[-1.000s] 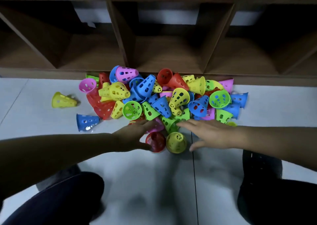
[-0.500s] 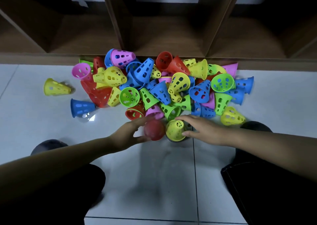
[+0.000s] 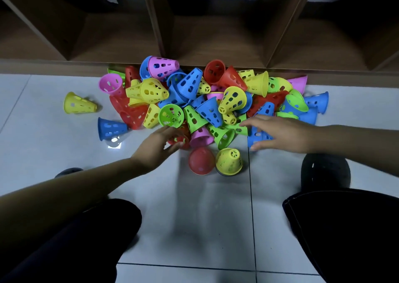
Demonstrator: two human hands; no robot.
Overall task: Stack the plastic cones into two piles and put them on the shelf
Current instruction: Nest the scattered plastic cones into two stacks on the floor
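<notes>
The right hand's (image 3: 280, 134) fingers (image 3: 250, 122) lie spread over a blue cone (image 3: 258, 136) at the heap's (image 3: 207, 110) near edge, not closed on it; the left hand's (image 3: 157, 146) fingers curve toward a red cone (image 3: 181, 140) on the same edge, too blurred to tell whether they grip. The cones look like thin, glossy hard plastic, tapered, holed and open-based, probably light, stiff and slippery, best pinched across the wall near the narrow top. A standing red cone (image 3: 201, 160) and a standing yellow cone (image 3: 228, 160) sit just before the heap, the wooden shelf (image 3: 216, 39) just behind it.
</notes>
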